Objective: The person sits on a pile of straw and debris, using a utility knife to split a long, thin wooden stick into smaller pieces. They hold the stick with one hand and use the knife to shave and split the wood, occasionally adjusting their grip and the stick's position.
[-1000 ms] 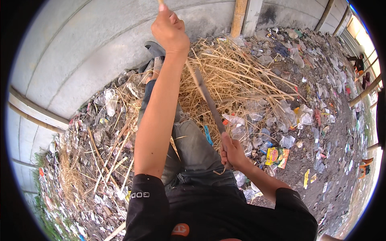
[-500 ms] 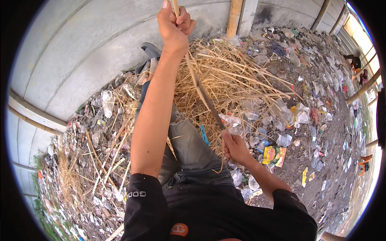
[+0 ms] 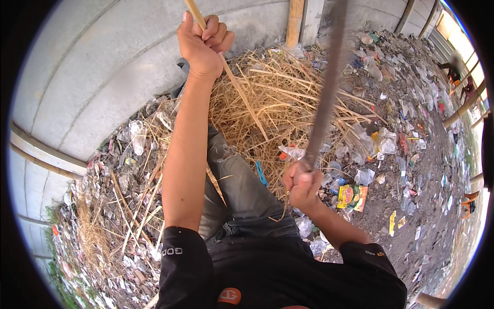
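My left hand (image 3: 205, 45) is raised, its fingers wrapped round a thin bamboo strip (image 3: 242, 95). One end of the strip rises past my thumb; the other slants down to the right over the straw-coloured pile of bamboo shavings (image 3: 283, 92). My right hand (image 3: 303, 186) is closed round the handle of a long, dark-bladed machete (image 3: 328, 95), lower and farther right. The blade points up and away, slightly blurred, apart from the strip. The handle is mostly hidden in my fist.
A grey panel wall (image 3: 98, 72) curves along the left and back, with a bamboo post (image 3: 295, 23) against it. Plastic litter (image 3: 386, 144) covers the dirt around my bent leg (image 3: 242, 180). A blue strap (image 3: 261, 173) lies beside it. A person (image 3: 454, 67) sits far right.
The machete has swung up off the bamboo strip, its blade now pointing away. My left hand has moved left and slightly down with the strip.
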`<act>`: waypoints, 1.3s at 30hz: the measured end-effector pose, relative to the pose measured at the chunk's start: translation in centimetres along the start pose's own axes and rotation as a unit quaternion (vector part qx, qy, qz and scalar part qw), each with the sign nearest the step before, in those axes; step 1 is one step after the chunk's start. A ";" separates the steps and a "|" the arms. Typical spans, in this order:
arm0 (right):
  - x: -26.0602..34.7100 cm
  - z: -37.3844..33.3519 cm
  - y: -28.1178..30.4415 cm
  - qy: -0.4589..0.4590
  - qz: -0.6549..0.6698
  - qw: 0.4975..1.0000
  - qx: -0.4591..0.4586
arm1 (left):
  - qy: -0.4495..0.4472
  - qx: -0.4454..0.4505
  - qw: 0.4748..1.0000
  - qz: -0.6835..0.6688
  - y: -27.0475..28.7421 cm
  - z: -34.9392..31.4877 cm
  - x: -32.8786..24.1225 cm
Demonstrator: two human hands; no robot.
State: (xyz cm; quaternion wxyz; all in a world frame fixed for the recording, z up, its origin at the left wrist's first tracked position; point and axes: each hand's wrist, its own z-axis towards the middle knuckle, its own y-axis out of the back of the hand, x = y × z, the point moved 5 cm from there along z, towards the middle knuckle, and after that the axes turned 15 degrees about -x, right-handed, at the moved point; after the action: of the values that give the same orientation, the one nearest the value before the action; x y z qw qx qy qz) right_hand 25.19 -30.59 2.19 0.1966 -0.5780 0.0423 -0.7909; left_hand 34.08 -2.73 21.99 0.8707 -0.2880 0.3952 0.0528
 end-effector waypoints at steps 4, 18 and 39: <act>-11.8 -6.9 6.9 -0.459 -0.218 0.861 -0.026 | 0.043 0.018 0.998 -0.033 2.4 -0.6 -0.4; 4.3 3.1 0.3 -0.088 0.102 0.987 -0.086 | 0.178 0.199 0.940 -0.212 4.6 -0.6 -1.3; -10.3 -5.0 5.2 -0.233 -0.191 0.954 0.007 | 0.079 0.106 0.988 -0.078 -0.5 -1.9 0.0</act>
State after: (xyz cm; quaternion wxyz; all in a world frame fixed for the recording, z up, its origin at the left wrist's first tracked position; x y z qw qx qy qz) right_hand 24.53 -32.48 -10.25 0.0505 -0.7419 -0.1214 -0.6575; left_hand 33.02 -4.19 21.19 0.8639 -0.2273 0.4422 -0.0802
